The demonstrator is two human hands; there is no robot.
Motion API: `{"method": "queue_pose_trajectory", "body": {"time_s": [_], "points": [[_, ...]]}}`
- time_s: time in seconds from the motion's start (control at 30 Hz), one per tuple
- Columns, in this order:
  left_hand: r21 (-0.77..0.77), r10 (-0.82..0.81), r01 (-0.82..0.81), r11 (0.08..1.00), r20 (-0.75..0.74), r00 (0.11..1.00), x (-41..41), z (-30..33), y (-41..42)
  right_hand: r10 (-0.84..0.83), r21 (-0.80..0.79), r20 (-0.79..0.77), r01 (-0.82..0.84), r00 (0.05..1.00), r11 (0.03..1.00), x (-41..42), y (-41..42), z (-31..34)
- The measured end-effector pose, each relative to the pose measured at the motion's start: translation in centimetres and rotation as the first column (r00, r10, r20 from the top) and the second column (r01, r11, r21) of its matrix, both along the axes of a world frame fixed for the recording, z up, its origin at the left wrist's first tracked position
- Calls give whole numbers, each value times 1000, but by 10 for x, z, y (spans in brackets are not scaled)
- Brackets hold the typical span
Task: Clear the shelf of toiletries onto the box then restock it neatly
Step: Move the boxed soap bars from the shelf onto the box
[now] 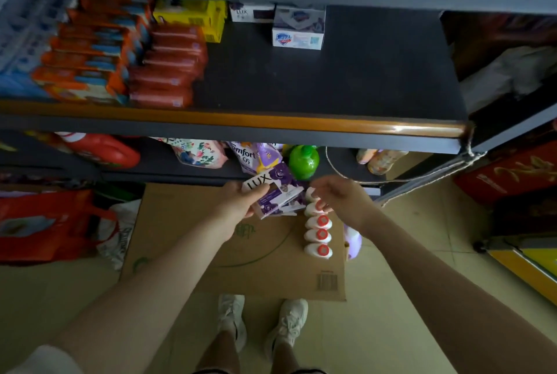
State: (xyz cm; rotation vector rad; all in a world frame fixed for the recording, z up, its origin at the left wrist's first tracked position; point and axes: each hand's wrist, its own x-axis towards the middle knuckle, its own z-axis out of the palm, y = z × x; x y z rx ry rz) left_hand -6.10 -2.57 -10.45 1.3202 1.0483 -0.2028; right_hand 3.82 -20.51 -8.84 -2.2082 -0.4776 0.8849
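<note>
My left hand point(241, 198) grips a white and purple Lux soap box point(269, 183) above the far edge of the flat cardboard box point(211, 238) on the floor. More purple soap boxes point(283, 201) lie under it. My right hand point(337, 195) hovers with fingers spread over a row of white bottles with red caps point(319, 233) standing on the cardboard. On the dark shelf point(346, 78) a stacked white soap box point(298, 33) and a Lux box point(250, 12) stand at the back.
Orange packs point(84, 51), red packs point(168, 72) and yellow boxes point(196, 18) fill the shelf's left side. The lower shelf holds a red jug point(102, 150), refill pouches point(256, 156) and a green bottle point(303, 161). A red bag point(45, 223) sits at left, my shoes point(262, 322) below.
</note>
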Motion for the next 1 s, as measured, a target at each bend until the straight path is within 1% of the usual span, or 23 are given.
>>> {"method": "queue_pose_trajectory", "body": {"time_s": [0.13, 0.2, 0.27, 0.3, 0.37, 0.43, 0.47, 0.53, 0.6, 0.67, 0.73, 0.77, 0.8, 0.83, 0.87, 0.93, 1.0], "points": [[170, -35, 36, 985, -7, 999, 12, -56, 13, 1, -93, 94, 8, 996, 996, 7, 9, -45], [173, -71, 72, 982, -8, 997, 18, -86, 18, -21, -144, 162, 44, 987, 989, 10, 15, -64], [112, -97, 97, 989, -4, 995, 24, -112, 20, -22, -172, 233, 63, 972, 983, 12, 17, -81], [106, -130, 131, 986, -9, 991, 27, -125, 19, 4, -181, 270, 47, 963, 982, 11, 18, -89], [119, -215, 220, 968, -47, 975, 31, -147, 18, 113, -218, 325, -42, 939, 975, 10, 17, -105], [125, -240, 244, 962, -42, 970, 34, -163, 14, 242, -302, 310, -146, 920, 942, 8, 17, -116], [155, -256, 259, 953, -34, 966, 34, -168, 14, 305, -345, 290, -198, 907, 917, 7, 19, -120], [274, -337, 344, 898, -73, 939, 32, -176, 15, 436, -407, 274, -307, 857, 860, 8, 25, -125], [307, -393, 394, 866, -69, 917, 26, -178, 21, 566, -468, 300, -398, 768, 789, 10, 35, -129], [252, -424, 413, 875, -14, 906, 15, -181, 31, 701, -539, 303, -491, 645, 685, 12, 49, -138], [162, -469, 463, 872, -2, 883, 2, -187, 43, 791, -599, 287, -543, 541, 589, 11, 62, -154], [164, -524, 521, 838, -25, 851, -4, -193, 48, 809, -621, 285, -544, 514, 564, 11, 68, -162], [201, -592, 593, 779, -72, 802, -8, -199, 54, 816, -636, 291, -535, 500, 555, 12, 72, -169], [253, -647, 655, 712, -125, 752, -12, -205, 57, 812, -646, 306, -518, 497, 561, 14, 76, -174], [303, -675, 687, 660, -163, 720, -15, -213, 59, 804, -657, 325, -492, 499, 571, 16, 78, -178], [382, -684, 681, 625, -153, 714, -13, -227, 57, 786, -669, 354, -449, 508, 592, 21, 79, -186], [458, -697, 650, 606, -86, 711, -8, -241, 49, 774, -681, 355, -422, 525, 598, 26, 75, -189]]}}
